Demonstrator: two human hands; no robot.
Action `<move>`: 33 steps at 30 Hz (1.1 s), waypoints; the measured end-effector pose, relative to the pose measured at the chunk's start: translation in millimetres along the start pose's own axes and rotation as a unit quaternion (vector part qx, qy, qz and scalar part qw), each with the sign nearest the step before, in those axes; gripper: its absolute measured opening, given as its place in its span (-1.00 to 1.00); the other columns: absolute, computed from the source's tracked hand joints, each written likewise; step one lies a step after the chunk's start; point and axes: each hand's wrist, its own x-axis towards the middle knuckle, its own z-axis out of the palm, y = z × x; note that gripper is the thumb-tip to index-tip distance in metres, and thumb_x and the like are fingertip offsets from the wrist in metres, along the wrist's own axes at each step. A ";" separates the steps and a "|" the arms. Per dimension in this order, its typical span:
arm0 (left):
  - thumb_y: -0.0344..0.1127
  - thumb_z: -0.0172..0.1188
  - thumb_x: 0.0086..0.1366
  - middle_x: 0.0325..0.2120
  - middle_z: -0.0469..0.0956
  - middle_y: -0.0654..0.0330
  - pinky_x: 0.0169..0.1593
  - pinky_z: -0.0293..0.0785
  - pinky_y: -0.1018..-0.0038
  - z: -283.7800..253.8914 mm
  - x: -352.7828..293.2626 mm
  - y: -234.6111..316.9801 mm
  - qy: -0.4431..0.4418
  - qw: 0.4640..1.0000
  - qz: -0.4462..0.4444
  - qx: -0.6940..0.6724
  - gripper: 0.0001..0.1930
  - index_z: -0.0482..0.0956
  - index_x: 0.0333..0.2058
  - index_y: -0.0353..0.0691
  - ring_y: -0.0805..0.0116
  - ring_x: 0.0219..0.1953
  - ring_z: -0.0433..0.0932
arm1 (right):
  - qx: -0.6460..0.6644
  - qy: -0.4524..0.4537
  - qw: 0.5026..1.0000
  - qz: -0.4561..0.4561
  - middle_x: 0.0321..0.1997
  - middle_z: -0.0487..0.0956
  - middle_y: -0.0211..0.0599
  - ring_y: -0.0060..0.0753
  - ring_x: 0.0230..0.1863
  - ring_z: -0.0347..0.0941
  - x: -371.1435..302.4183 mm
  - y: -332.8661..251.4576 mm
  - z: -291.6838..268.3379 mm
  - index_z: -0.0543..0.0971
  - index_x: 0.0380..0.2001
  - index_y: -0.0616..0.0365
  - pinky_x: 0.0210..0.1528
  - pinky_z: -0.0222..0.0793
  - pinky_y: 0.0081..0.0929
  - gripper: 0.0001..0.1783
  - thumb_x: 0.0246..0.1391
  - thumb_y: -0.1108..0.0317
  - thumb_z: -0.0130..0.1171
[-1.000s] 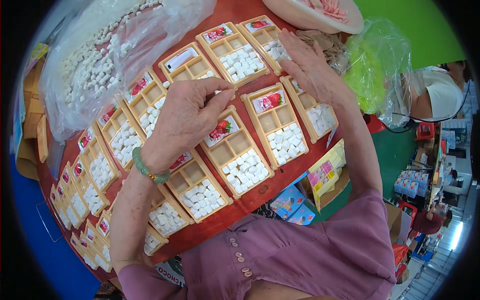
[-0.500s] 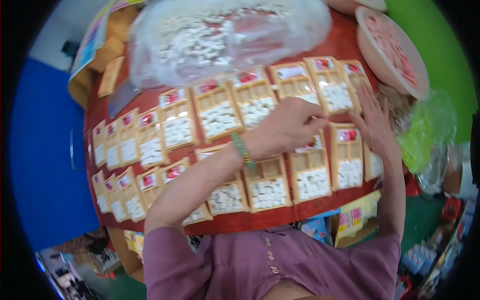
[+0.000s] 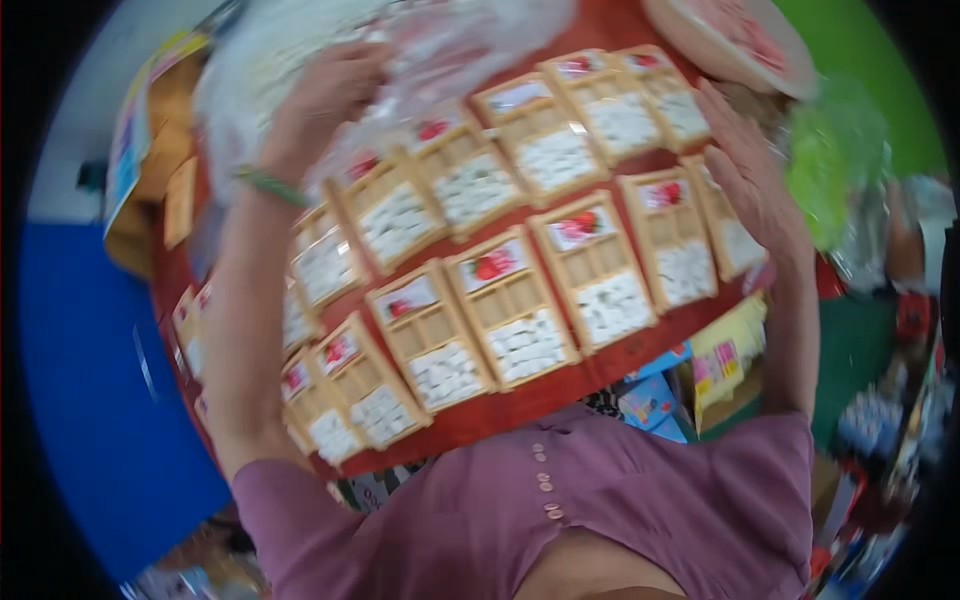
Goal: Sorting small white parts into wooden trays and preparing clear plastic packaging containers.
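My left hand [image 3: 335, 88] reaches over the clear plastic sheet [image 3: 470, 50] and the heap of small white pieces [image 3: 268, 65] at the far left. Its fingers are smeared by motion, so what they hold is not visible. At the right, my right hand [image 3: 745, 170] lies with fingers stretched beside the last trays, touching the edge of a tan tray [image 3: 722, 215]. Two rows of divided tan trays, such as a front one [image 3: 512, 305], hold white pieces in the near compartment and a card with red fruit in the far one. Their middle compartments look bare.
A pale bowl [image 3: 795, 60] with pink pieces stands at the far right, next to a green plastic bag [image 3: 820, 185]. Cardboard boxes [image 3: 180, 200] sit at the far left. A red tabletop [image 3: 450, 455] ends in front of my body, with packages [image 3: 655, 405] below.
My left hand has moved from the trays at centre right to the white heap at the far left. My right hand stays beside the right-hand trays. The view has turned and shifted.
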 end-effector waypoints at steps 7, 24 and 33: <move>0.07 0.12 0.30 0.12 0.38 -0.20 0.26 0.22 0.25 -13.9 10.7 -23.8 0.312 0.853 0.185 0.375 -0.34 0.36 0.14 -0.40 -0.09 0.22 0.31 | 0.126 0.115 0.984 0.055 0.39 0.22 0.01 -0.03 0.42 0.06 -66.9 -6.2 -7.4 0.26 0.27 0.26 0.44 -0.13 -0.29 -0.42 0.33 0.11 -0.13; -0.30 0.09 0.35 0.30 0.20 -0.04 0.35 0.06 0.26 43.4 -245.6 5.5 0.076 0.935 0.136 0.320 -0.44 0.22 0.28 -0.27 0.11 0.38 0.10 | 0.249 0.358 0.867 0.242 0.18 0.47 -0.15 -0.27 0.26 0.31 -173.9 -54.8 88.9 0.47 0.11 0.23 0.33 0.08 -0.39 -0.55 0.36 0.15 -0.14; -0.31 0.04 0.36 0.33 0.13 -0.03 0.33 0.07 0.21 96.5 -373.0 -43.5 0.307 0.905 -0.001 0.293 -0.43 0.17 0.31 -0.26 0.10 0.37 0.10 | 0.230 0.374 0.878 0.191 0.15 0.50 -0.14 -0.27 0.24 0.33 -191.0 -51.9 91.9 0.46 0.12 0.25 0.29 0.13 -0.39 -0.56 0.35 0.22 -0.18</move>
